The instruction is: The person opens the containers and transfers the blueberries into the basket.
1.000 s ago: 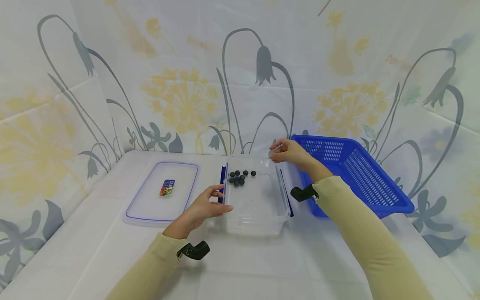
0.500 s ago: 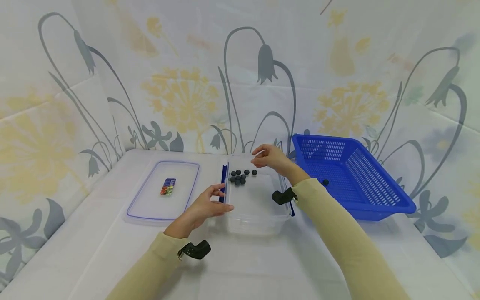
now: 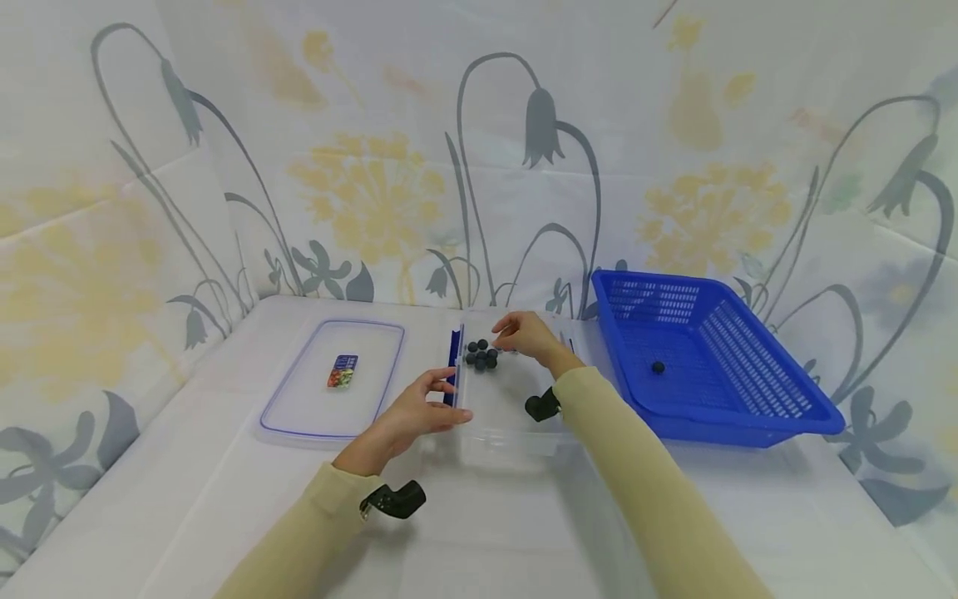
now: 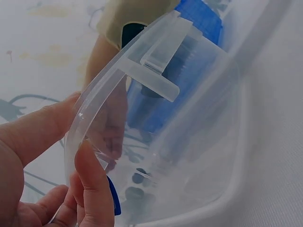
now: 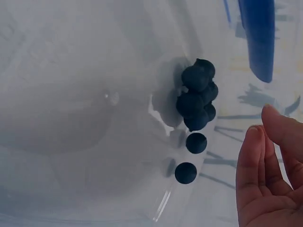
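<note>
A clear plastic food container [image 3: 516,408] with blue side latches stands in the middle of the table. My left hand [image 3: 410,413] holds its left rim, the rim passing between thumb and fingers in the left wrist view. Several dark blueberries [image 5: 190,104] are bunched inside near the far left, two of them lying apart from the bunch. Over the far end of the container hovers my right hand [image 3: 530,335], thumb and fingertips close together beside the berries. Nothing shows between those fingertips in the right wrist view, and in the head view they hide some berries.
To the right stands a blue perforated basket [image 3: 804,416] with one blueberry [image 3: 658,367] on its bottom. A clear lid [image 3: 314,412] with a blue seal and a small colourful label [image 3: 342,371] lies at the left. Behind the table hangs a flower-patterned cloth [image 3: 374,191].
My right hand has moved left and down from beside the basket to the berries. The blueberry in the basket, not visible at first, now shows. My left hand keeps its place.
</note>
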A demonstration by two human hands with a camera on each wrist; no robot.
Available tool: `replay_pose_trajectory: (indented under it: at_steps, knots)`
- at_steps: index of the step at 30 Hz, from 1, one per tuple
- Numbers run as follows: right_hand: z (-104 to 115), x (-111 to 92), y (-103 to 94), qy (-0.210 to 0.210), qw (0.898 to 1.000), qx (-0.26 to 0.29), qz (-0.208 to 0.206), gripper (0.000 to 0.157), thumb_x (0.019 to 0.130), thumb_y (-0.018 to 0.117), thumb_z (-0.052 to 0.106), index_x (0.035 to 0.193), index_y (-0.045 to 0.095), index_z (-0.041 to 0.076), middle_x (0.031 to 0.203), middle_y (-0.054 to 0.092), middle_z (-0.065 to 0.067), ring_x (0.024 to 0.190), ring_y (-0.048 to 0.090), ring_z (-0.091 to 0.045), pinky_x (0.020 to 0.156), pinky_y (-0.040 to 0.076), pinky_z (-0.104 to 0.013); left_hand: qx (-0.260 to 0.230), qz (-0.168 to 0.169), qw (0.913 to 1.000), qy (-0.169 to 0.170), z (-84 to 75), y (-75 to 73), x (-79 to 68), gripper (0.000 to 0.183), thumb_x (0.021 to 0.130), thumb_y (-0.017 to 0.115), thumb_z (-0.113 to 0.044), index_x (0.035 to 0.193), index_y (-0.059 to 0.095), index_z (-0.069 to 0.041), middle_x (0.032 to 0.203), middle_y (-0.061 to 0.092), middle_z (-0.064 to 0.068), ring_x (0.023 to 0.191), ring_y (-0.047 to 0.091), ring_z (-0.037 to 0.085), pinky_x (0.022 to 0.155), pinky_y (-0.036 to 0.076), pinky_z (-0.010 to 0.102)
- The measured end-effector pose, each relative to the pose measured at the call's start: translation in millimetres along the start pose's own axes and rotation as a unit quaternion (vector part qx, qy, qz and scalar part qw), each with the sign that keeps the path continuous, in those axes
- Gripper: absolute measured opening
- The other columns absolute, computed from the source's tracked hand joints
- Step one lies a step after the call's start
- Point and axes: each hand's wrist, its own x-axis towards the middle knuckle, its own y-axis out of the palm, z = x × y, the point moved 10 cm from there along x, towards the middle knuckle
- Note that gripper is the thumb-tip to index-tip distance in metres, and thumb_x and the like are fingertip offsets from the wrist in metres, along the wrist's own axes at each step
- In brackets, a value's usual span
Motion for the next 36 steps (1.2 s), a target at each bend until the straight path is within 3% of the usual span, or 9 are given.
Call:
replay_pose_trajectory:
  at_steps: [9,17,24,28,33,36]
  knots:
    - [-11,-5,14.7,-0.003,0.992,-0.115,0.047,0.025,0.079,0.065,-0.004,0.104,0.063,-0.004,0.076,0.057,-0.006,0.070,0.053,-0.016,0.066,0.047,-0.026,-0.005,0.001,1.0000,0.002,3.7,2.8,-0.1,0.076,0.076,0.077,-0.005,0.140,0.036,-0.011,0.123,0.041,0.014,0.090,0.058,0.021,0.080,0.051,0.034]
    - [-22,-6,26.2,0.030,0.980,-0.173,0.094,0.034,0.081,0.066,-0.001,0.114,0.062,0.001,0.088,0.060,-0.008,0.076,0.057,-0.017,0.072,0.048,-0.029,-0.003,-0.001,1.0000,0.006,4.4,2.4,0.0,0.076,0.075,0.077,-0.006,0.140,0.037,-0.011,0.122,0.042,0.013,0.090,0.058,0.021,0.079,0.052,0.035]
    - [-20,-4,30.3,0.023,0.975,-0.192,0.112,0.034,0.080,0.068,-0.001,0.113,0.060,0.002,0.088,0.060,-0.009,0.074,0.059,-0.018,0.071,0.049,-0.028,-0.002,0.001,0.9999,0.011,1.0,0.8,1.1,0.076,0.076,0.076,-0.006,0.140,0.036,-0.010,0.123,0.040,0.015,0.090,0.058,0.021,0.080,0.052,0.035]
    - [-22,-5,35.0,0.029,0.967,-0.214,0.137,0.034,0.081,0.068,0.001,0.114,0.060,0.003,0.086,0.059,-0.007,0.071,0.055,-0.015,0.068,0.048,-0.026,0.000,0.001,0.9999,0.010,0.5,1.0,1.2,0.076,0.076,0.076,-0.005,0.140,0.036,-0.009,0.124,0.040,0.015,0.091,0.058,0.021,0.080,0.052,0.034]
    - [-30,-4,38.3,0.042,0.958,-0.230,0.166,0.025,0.079,0.069,-0.003,0.101,0.062,0.006,0.081,0.060,-0.009,0.068,0.055,-0.017,0.065,0.048,-0.029,-0.004,-0.006,1.0000,0.006,0.5,0.6,1.2,0.076,0.076,0.076,-0.004,0.140,0.037,-0.011,0.123,0.041,0.013,0.089,0.059,0.021,0.079,0.052,0.034]
    - [-34,5,38.9,0.013,0.960,-0.212,0.182,0.022,0.077,0.071,-0.001,0.094,0.062,0.011,0.077,0.059,-0.008,0.065,0.055,-0.017,0.062,0.049,-0.029,-0.003,-0.005,1.0000,0.005,1.2,0.9,0.7,0.076,0.076,0.076,-0.004,0.140,0.036,-0.010,0.123,0.041,0.014,0.087,0.059,0.020,0.079,0.052,0.034]
